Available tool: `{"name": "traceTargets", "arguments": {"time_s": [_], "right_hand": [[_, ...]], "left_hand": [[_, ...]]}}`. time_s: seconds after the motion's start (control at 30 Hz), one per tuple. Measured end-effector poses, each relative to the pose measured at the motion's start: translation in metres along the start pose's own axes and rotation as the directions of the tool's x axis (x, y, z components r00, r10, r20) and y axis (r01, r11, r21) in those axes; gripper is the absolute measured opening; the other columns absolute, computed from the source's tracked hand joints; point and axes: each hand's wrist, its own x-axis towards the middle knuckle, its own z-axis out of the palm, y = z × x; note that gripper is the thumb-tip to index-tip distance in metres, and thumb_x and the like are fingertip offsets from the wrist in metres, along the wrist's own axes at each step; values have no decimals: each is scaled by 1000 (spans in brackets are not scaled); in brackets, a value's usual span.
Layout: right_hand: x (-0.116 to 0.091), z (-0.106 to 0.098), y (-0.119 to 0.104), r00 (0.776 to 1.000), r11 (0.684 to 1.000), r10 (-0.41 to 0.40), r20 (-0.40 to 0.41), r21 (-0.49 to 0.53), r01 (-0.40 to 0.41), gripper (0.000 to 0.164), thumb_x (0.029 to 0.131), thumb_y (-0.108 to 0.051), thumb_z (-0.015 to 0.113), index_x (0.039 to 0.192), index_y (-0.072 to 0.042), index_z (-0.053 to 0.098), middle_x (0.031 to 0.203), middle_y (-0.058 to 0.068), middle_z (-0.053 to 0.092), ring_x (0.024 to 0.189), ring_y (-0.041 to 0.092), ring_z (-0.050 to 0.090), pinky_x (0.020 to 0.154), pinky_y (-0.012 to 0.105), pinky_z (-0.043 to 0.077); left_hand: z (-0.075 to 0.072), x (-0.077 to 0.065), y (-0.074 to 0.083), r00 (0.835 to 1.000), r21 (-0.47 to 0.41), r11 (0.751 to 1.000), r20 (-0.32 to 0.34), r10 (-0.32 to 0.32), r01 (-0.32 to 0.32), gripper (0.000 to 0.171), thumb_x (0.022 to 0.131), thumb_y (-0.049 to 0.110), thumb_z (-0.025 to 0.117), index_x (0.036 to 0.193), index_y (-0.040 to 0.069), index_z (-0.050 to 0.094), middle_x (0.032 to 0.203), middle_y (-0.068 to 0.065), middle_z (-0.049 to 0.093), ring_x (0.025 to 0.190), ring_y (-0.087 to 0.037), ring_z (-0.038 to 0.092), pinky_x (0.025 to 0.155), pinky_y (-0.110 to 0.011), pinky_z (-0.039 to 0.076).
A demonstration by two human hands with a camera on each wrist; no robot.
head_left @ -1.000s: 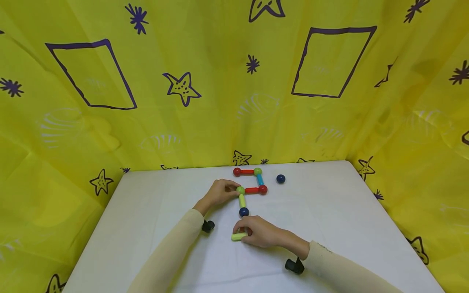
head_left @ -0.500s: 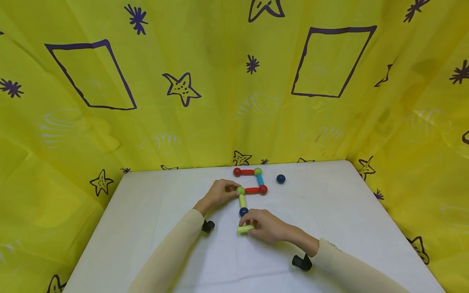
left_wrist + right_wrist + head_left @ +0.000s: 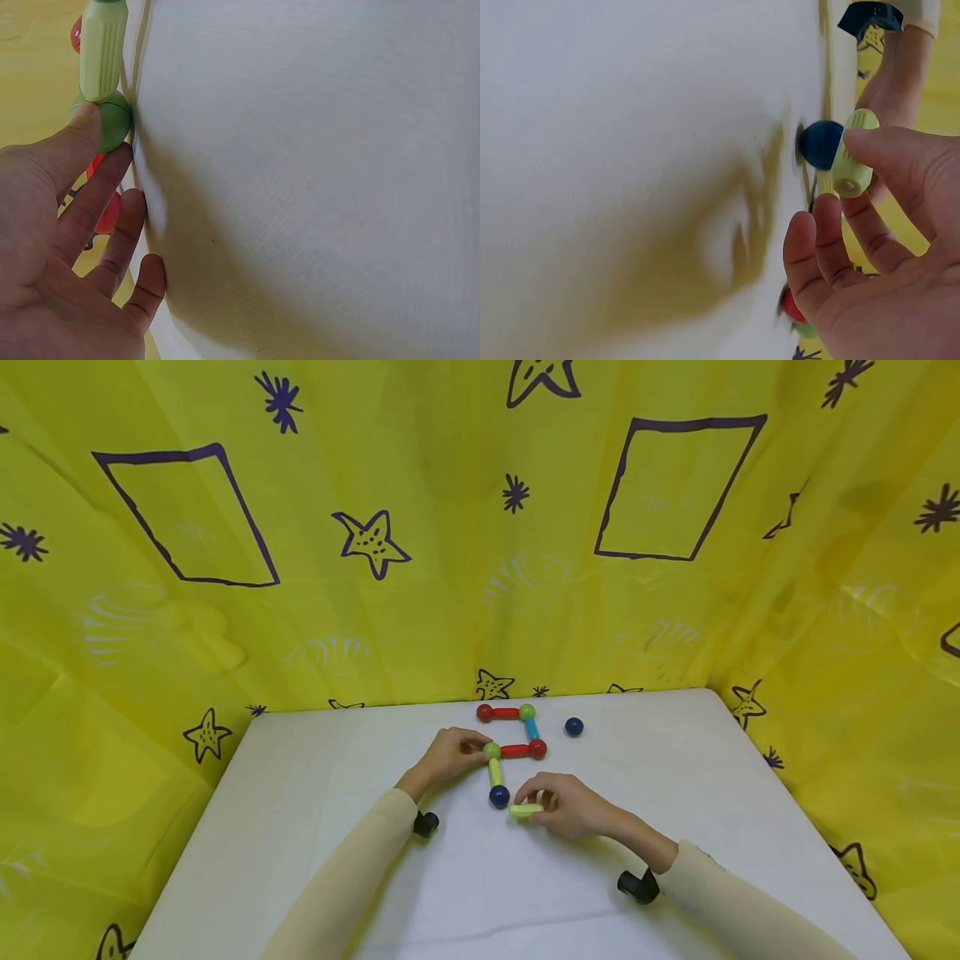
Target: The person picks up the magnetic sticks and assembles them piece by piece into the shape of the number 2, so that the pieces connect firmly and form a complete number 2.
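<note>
My left hand (image 3: 453,753) pinches a green ball (image 3: 114,124) between thumb and finger, at a corner of a chain of balls and sticks on the table. From that ball a pale yellow-green stick (image 3: 496,773) runs toward me to a dark blue ball (image 3: 499,796). A red stick (image 3: 515,750) leads right to a red ball (image 3: 537,748). My right hand (image 3: 572,807) holds a loose yellow-green stick (image 3: 857,154) between thumb and fingers, just right of the dark blue ball. Its bare end with a small metal tip shows in the right wrist view.
Farther back, a blue stick (image 3: 532,729), another green ball (image 3: 527,712), a second red stick (image 3: 506,713) and a red ball (image 3: 485,712) continue the chain. A loose dark blue ball (image 3: 573,727) lies to the right. Yellow patterned curtain (image 3: 420,635) surrounds the white table (image 3: 247,827).
My right hand has carried the yellow-green stick right and slightly away from me, from in front of the dark blue ball to its right side. My left hand has stayed in place.
</note>
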Motion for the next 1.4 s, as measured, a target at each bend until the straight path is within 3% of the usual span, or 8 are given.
{"name": "traceTargets", "arguments": {"time_s": [0.33,0.53,1.0,1.4], "right_hand": [[2,-14,22,994,988,102,-25,119,-98,21,89,-9,79,107,-17,74,94,-2,64,84,19,61,72,26,52],[3,-16,27,992,982,122,-20,146,-118,20,89,-9,78,108,-15,74,94,0,64,84,21,60,69,27,53],[17,-16,35,994,986,107,-3,130,-106,19,90,-7,77,107,-14,74,98,-1,68,80,18,59,67,26,53],[28,-12,29,995,990,90,41,104,-94,20,90,-2,76,107,-12,74,99,2,68,80,19,56,68,25,50]], "left_hand": [[1,0,1,1000,9,1000,-7,-4,4,27,93,21,78,119,13,78,104,1,76,90,-12,60,84,-28,50],[0,-1,2,1000,5,1000,-4,-9,9,27,93,20,78,119,13,78,105,0,76,90,-13,60,84,-29,50],[0,0,2,1000,3,1000,3,-15,15,28,94,20,78,120,12,77,107,-1,76,92,-15,61,86,-30,50],[0,0,2,1000,2,1000,3,-16,16,28,94,21,78,120,11,77,107,-1,76,93,-15,62,87,-30,51]]}}
